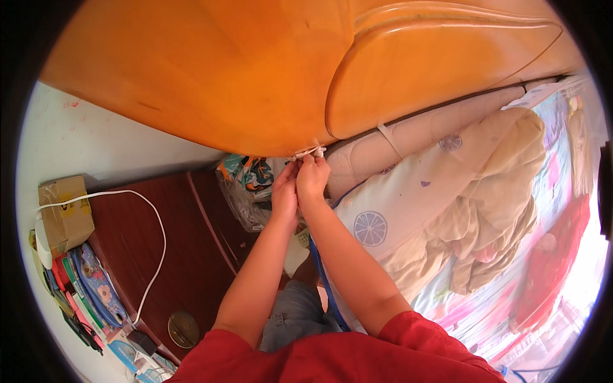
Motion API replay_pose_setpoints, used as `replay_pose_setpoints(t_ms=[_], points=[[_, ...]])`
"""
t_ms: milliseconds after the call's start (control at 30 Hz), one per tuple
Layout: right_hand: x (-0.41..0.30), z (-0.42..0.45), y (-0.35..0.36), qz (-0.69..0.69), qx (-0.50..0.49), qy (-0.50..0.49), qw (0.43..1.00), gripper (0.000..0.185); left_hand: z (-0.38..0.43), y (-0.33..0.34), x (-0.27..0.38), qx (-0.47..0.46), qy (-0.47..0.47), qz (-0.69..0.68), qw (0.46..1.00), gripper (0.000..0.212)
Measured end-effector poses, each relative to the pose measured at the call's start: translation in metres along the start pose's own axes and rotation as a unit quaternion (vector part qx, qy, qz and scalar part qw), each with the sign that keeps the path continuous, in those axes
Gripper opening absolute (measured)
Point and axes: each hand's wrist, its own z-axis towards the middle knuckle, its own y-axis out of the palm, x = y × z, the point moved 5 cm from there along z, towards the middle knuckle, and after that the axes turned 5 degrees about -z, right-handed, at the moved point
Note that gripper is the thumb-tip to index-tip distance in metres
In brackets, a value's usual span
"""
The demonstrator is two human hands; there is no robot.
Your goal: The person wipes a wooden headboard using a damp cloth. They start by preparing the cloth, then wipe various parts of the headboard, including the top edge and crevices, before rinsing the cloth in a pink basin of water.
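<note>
My right hand [313,178] pinches a thin, pale twisted strip [309,153], which looks like cord or cloth. Pressed against it, my left hand [286,194] has its fingers curled at the strip's other end, though its fingertips are partly hidden. Both hands meet at the lower edge of a glossy orange wooden headboard [230,76] with a carved, raised curve. Just right of the hands runs the side of a pale pink quilted mattress [421,122], crossed by a white elastic strap [390,141].
Sheer netting with citrus-slice prints [369,229] covers the bed, with a crumpled beige blanket [479,210] beneath. Left stands a dark red wooden cabinet [143,234], holding a cardboard box [67,210], a white cable [163,230], books [86,287] and a round metal lid [183,329]. A plastic bag [244,201] sits behind.
</note>
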Motion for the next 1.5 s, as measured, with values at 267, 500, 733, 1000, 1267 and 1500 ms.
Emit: replay_pose_setpoints(t_ms=[267, 500, 733, 1000, 1267, 1500], points=[[0.005, 0.033, 0.012, 0.107, -0.006, -0.052, 0.993, 0.051, -0.008, -0.016, -0.005, 0.007, -0.005, 0.024, 1.0, 0.042], [-0.008, 0.031, 0.011, 0.266, 0.056, -0.01, 0.962, 0.041, -0.036, -0.022, 0.003, -0.039, -0.011, 0.025, 0.999, 0.046], [-0.044, -0.028, -0.004, 0.168, -0.063, -0.12, 0.976, 0.065, -0.042, -0.031, -0.006, -0.03, 0.013, 0.005, 0.999, 0.049], [-0.071, -0.084, 0.023, -0.052, -0.023, -0.169, 0.984, 0.079, -0.047, -0.025, -0.008, -0.067, 0.063, 0.039, 0.995, 0.052], [-0.024, 0.012, -0.006, 0.136, -0.062, -0.051, 0.988, 0.074, -0.055, 0.002, 0.001, -0.065, 0.037, 0.051, 0.996, 0.061], [-0.025, -0.049, 0.021, 0.105, -0.131, -0.171, 0.971, 0.082, -0.052, -0.015, -0.002, -0.043, 0.033, 0.007, 0.999, 0.053]])
